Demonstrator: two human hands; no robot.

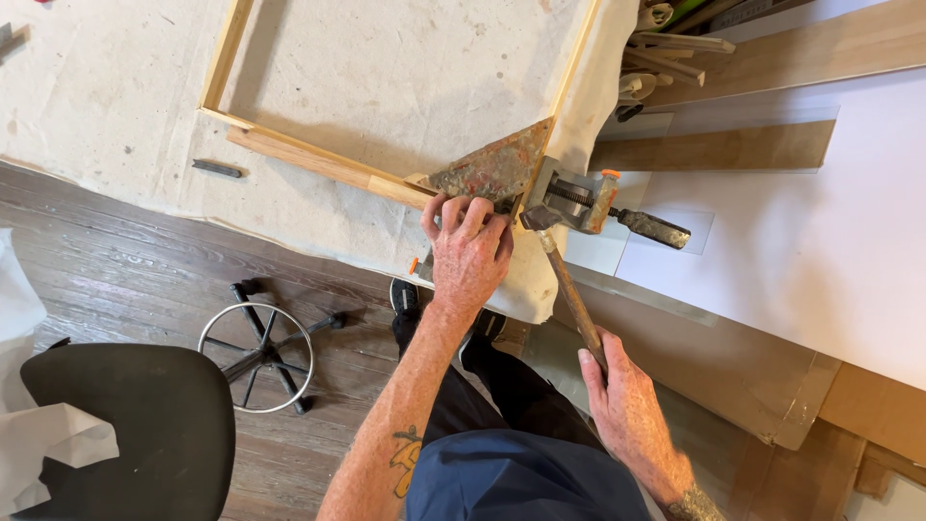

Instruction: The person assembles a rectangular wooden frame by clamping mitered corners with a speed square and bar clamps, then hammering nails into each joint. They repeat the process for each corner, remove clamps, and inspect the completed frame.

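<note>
A light wooden frame (299, 152) lies on a cloth-covered table. Its near right corner sits under a rusty triangular metal plate (492, 167) and is held by a corner clamp (579, 198) with a dark handle. My left hand (469, 253) presses down on that corner, fingers curled over the edge of the plate. My right hand (627, 405) grips the wooden handle of a hammer (569, 289), whose head rests against the frame corner just right of my left fingers.
A black stool (125, 425) with a metal foot ring stands at lower left on the dark wood floor. Wooden boards (719, 150), white sheets and cardboard (752, 367) lie to the right. A small dark tool (216, 169) rests on the cloth. Sticks pile at top right.
</note>
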